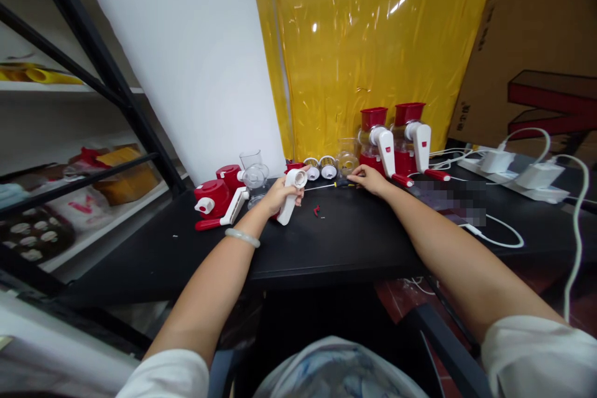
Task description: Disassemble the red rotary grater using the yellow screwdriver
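Observation:
My left hand is closed around a white crank handle, whose round socket end faces up and to the right. With its fingers on the dark grip, my right hand holds a screwdriver; the thin metal shaft points left toward the crank handle and looks to be at or just above the table. A small red plastic piece lies on the black table between the hands, with a tiny metal pin near it. Two drum graters stand behind the screwdriver.
At the right back stand two assembled red-and-white rotary graters. Red grater bases, another crank handle and a clear plastic housing are at left. A power strip with white cables lies at right. A metal-framed shelf borders the left.

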{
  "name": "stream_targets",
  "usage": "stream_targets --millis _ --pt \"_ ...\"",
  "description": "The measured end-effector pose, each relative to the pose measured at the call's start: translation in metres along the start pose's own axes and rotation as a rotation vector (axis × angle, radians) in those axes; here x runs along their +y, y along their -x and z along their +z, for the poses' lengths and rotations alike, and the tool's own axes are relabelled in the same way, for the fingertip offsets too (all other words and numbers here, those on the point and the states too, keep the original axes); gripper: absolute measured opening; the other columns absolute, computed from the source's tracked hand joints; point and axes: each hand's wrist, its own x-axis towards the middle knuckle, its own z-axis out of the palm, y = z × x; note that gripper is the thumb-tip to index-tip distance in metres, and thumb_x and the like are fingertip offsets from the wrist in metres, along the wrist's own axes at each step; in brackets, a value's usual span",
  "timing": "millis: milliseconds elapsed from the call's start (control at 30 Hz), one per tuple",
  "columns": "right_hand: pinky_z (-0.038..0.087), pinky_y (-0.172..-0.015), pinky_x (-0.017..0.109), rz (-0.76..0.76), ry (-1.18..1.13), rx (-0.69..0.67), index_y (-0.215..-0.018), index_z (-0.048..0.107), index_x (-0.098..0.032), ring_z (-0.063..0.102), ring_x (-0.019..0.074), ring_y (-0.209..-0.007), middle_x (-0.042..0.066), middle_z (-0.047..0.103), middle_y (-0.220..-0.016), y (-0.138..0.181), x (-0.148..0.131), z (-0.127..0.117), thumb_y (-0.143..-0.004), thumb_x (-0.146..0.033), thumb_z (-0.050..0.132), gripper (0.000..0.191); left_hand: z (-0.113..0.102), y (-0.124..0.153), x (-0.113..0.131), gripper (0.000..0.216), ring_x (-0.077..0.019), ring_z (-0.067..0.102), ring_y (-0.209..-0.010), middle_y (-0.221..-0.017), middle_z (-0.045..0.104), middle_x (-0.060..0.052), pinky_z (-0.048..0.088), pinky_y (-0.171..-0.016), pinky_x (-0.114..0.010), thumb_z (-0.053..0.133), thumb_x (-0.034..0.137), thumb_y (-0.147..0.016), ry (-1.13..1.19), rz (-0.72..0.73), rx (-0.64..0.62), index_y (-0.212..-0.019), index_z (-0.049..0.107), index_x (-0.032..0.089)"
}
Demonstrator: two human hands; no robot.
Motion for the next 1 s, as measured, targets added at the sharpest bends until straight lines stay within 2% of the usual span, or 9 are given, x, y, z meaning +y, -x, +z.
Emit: stream_targets --millis 100,200,367,500,600,700,767,867,1000 --pt "0.052 -0.077 0.031 -0.102 0.135 -0.111 -0.085 0.066 -0.02 0.065 0.0177 -0.077 0.001 0.069 -0.082 0.0 0.004 0.0 -0.062 -0.026 0.088 0.032 -0.003 0.0 -0.001 0.095 -0.0101 0.054 -0.049 -0.066 0.062 0.004 0.046 -0.051 -0.025 0.066 0.016 -0.059 0.041 0.008 -0.052 -0.151 0.042 0.011" --pt "0.052 -0.08 0.032 -0.152 0.176 -0.165 -0.085 0.068 -0.02 0.066 0.0186 -0.083 0.001 0.07 -0.085 -0.001 0.007 0.0 -0.059 -0.02 0.087 0.032 -0.005 -0.001 -0.001 0.098 -0.0106 0.053 -0.049 -0.065 0.063 0.003 0.045 -0.049 -0.024 0.064 0.016 -0.058 0.057 0.002 -0.085 -0.152 0.04 0.009" --pt "0.051 -0.081 0.032 -0.139 0.21 -0.136 -0.082 0.069 -0.02 0.066 0.0187 -0.083 0.001 0.07 -0.083 0.0 0.005 0.0 -0.057 -0.014 0.085 0.03 -0.005 -0.002 0.0 0.094 -0.0109 0.052 -0.047 -0.064 0.062 0.003 0.045 -0.046 -0.024 0.062 0.017 -0.057 0.061 0.007 -0.087 -0.149 0.044 0.009" --pt "0.052 -0.082 0.03 -0.122 0.105 -0.109 -0.084 0.069 -0.018 0.066 0.017 -0.082 0.002 0.071 -0.085 0.006 -0.004 -0.001 -0.06 -0.016 0.086 0.029 -0.004 -0.004 0.0 0.086 -0.0115 0.052 -0.047 -0.063 0.06 0.003 0.044 -0.045 -0.025 0.061 0.018 -0.057 0.043 0.034 -0.069 -0.142 0.051 0.008" --pt "0.052 -0.069 0.026 -0.059 -0.005 -0.041 -0.086 0.068 -0.018 0.064 0.0127 -0.068 0.002 0.07 -0.083 0.012 -0.014 -0.001 -0.071 -0.024 0.083 0.022 -0.004 -0.005 -0.001 0.078 -0.0113 0.051 -0.045 -0.062 0.057 0.004 0.042 -0.043 -0.025 0.062 0.021 -0.057 0.046 0.075 -0.006 -0.134 0.055 0.008" --pt "0.043 -0.046 0.022 0.061 -0.089 0.047 -0.083 0.063 -0.019 0.054 0.0096 -0.045 -0.002 0.063 -0.061 0.014 -0.022 0.001 -0.084 -0.035 0.073 0.019 -0.004 -0.005 -0.002 0.065 -0.0102 0.047 -0.044 -0.06 0.054 0.005 0.04 -0.044 -0.024 0.063 0.026 -0.061 0.067 0.154 0.074 -0.124 0.059 0.009" --pt "0.037 -0.039 0.02 0.084 -0.154 0.124 -0.077 0.058 -0.02 0.049 0.0094 -0.037 -0.004 0.055 -0.047 0.013 -0.027 0.001 -0.089 -0.035 0.067 0.022 -0.004 -0.005 -0.003 0.057 -0.0094 0.046 -0.044 -0.061 0.052 0.006 0.039 -0.044 -0.024 0.067 0.031 -0.062 0.085 0.223 0.112 -0.116 0.06 0.012" --pt "0.035 -0.034 0.018 0.061 -0.345 0.288 -0.071 0.053 -0.021 0.048 0.0101 -0.033 -0.005 0.05 -0.04 0.01 -0.036 -0.005 -0.091 -0.03 0.061 0.023 -0.003 -0.007 -0.004 0.054 -0.0091 0.046 -0.044 -0.061 0.051 0.006 0.039 -0.044 -0.023 0.074 0.052 -0.07 0.123 0.315 0.167 -0.107 0.059 0.015" --pt "0.026 -0.029 0.017 0.038 -0.662 0.481 -0.067 0.052 -0.021 0.042 0.0073 -0.03 -0.007 0.051 -0.044 0.009 -0.052 -0.018 -0.084 -0.022 0.059 0.019 -0.001 -0.013 -0.006 0.074 -0.0142 0.055 -0.047 -0.057 0.052 0.003 0.043 -0.045 -0.026 0.04 0.088 -0.08 0.141 0.377 0.306 -0.099 0.059 0.019"
